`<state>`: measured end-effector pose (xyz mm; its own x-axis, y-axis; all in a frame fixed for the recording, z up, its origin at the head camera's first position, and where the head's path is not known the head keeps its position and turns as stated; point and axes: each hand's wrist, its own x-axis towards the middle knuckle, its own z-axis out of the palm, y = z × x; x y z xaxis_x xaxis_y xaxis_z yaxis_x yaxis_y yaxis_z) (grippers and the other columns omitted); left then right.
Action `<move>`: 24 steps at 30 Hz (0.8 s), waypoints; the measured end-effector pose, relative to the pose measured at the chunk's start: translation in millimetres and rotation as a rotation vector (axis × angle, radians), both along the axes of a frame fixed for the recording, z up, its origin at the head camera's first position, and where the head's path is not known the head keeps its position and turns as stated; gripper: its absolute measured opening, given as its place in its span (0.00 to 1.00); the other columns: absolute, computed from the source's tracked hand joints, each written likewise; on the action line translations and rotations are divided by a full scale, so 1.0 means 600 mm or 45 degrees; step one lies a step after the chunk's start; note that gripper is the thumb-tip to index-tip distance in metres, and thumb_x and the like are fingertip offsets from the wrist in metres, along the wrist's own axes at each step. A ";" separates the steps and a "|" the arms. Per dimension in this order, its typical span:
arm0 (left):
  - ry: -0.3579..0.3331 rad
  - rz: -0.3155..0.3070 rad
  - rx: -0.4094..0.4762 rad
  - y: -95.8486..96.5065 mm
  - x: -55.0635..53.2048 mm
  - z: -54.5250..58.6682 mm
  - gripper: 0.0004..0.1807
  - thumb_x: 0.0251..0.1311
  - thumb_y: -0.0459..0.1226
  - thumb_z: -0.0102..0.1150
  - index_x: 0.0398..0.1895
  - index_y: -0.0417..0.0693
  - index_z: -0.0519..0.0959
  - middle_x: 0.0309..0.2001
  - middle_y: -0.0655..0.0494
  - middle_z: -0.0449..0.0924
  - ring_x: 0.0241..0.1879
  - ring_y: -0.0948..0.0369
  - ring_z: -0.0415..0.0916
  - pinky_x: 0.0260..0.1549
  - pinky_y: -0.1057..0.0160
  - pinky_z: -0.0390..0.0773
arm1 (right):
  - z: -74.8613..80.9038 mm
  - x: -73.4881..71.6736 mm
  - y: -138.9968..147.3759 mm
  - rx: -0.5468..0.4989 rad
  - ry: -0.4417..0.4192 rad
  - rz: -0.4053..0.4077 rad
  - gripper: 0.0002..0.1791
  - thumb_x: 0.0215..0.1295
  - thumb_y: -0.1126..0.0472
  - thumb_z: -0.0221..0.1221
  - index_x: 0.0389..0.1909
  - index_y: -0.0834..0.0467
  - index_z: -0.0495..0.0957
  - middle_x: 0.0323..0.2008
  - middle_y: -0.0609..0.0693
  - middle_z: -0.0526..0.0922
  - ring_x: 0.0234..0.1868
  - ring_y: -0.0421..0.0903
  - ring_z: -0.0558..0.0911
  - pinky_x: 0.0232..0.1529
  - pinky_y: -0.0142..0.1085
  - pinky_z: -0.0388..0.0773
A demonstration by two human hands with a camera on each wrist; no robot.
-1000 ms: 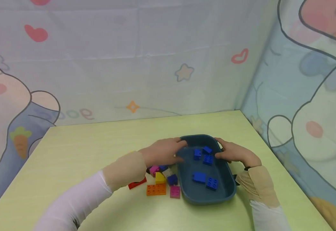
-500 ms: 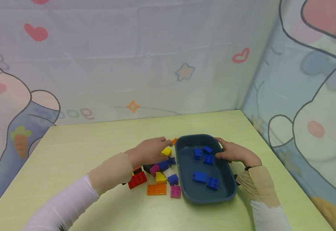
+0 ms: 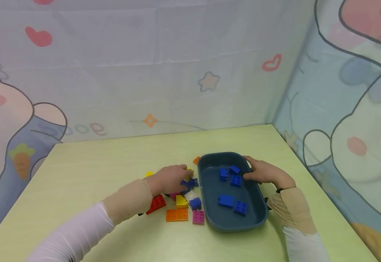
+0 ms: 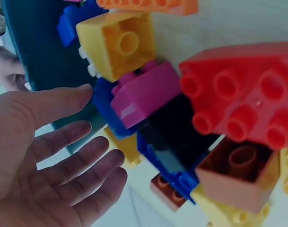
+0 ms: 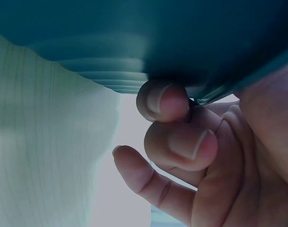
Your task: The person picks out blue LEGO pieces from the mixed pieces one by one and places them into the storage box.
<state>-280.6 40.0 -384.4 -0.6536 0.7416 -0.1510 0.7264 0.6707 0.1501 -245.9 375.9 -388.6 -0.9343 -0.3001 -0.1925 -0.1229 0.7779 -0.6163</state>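
Note:
My left hand (image 3: 169,179) is over the heap of toy building bricks, left of the dark blue-green bin (image 3: 210,222). In the left wrist view its fingers are loosely spread with nothing between them. The thumb tip is right at a blue brick (image 4: 106,106), beside a magenta brick (image 4: 146,94). My right hand (image 3: 267,173) grips the bin's right rim, thumb over the inside and fingers underneath along the outer wall (image 5: 110,47). Several blue bricks (image 3: 225,201) lie inside the bin.
Around the heap lie a red brick (image 3: 156,203), an orange brick (image 3: 176,215), a pink brick (image 3: 198,217) and a yellow brick (image 3: 181,201). A small orange piece (image 3: 196,160) sits by the bin's far left corner. A patterned cloth (image 3: 177,102) hangs behind the table.
My left hand has drawn back left from over the bin's left rim, then lowered onto the heap, covering some bricks. The right hand and bin have stayed put.

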 end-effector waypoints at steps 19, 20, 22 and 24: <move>-0.095 0.036 -0.058 0.010 0.004 -0.013 0.21 0.63 0.41 0.68 0.59 0.53 0.80 0.43 0.58 0.77 0.40 0.60 0.72 0.38 0.66 0.76 | 0.001 0.001 -0.003 -0.001 -0.017 -0.016 0.41 0.70 0.62 0.58 0.76 0.68 0.48 0.15 0.46 0.65 0.16 0.43 0.67 0.24 0.39 0.68; -0.103 0.038 -0.058 0.010 0.005 -0.014 0.21 0.63 0.41 0.68 0.60 0.53 0.79 0.43 0.58 0.76 0.40 0.60 0.72 0.39 0.66 0.76 | 0.001 0.001 -0.003 0.001 -0.017 -0.016 0.41 0.70 0.62 0.58 0.76 0.68 0.48 0.15 0.46 0.65 0.16 0.43 0.67 0.24 0.39 0.68; -0.110 0.042 -0.062 0.012 0.006 -0.018 0.22 0.63 0.42 0.68 0.61 0.54 0.79 0.43 0.58 0.76 0.40 0.60 0.72 0.39 0.65 0.76 | 0.001 0.001 -0.003 0.001 -0.020 -0.017 0.41 0.70 0.62 0.58 0.76 0.68 0.48 0.15 0.46 0.65 0.16 0.44 0.67 0.24 0.39 0.68; -0.109 0.040 -0.073 0.013 0.007 -0.022 0.24 0.63 0.43 0.68 0.62 0.54 0.79 0.44 0.58 0.77 0.41 0.60 0.73 0.40 0.65 0.77 | 0.001 0.001 -0.003 0.006 -0.021 -0.019 0.41 0.70 0.62 0.58 0.76 0.68 0.48 0.15 0.46 0.65 0.16 0.43 0.67 0.24 0.39 0.68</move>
<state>-276.2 47.5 -397.4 -0.6593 0.7094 -0.2492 0.6909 0.7023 0.1714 -245.2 374.2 -388.2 -0.9351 -0.2856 -0.2096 -0.1012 0.7823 -0.6146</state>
